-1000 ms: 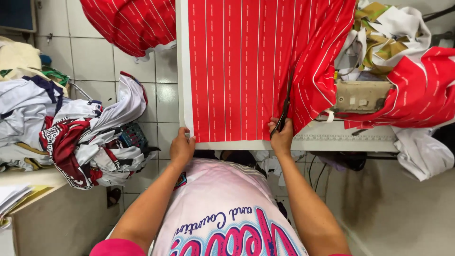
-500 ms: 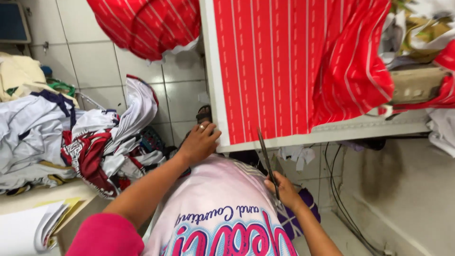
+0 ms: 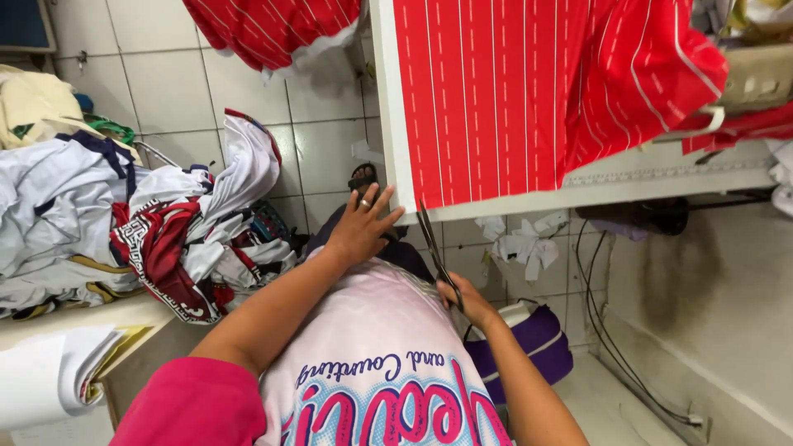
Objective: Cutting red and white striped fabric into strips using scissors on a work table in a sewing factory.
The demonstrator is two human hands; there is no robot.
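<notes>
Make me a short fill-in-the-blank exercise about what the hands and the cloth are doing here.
1. The right hand holds a pair of ____ with dark blades.
2. The left hand rests at the near corner of the white ____.
3. The cloth spread on the table is ____ with thin white stripes.

Missing words: scissors; table; red
</notes>
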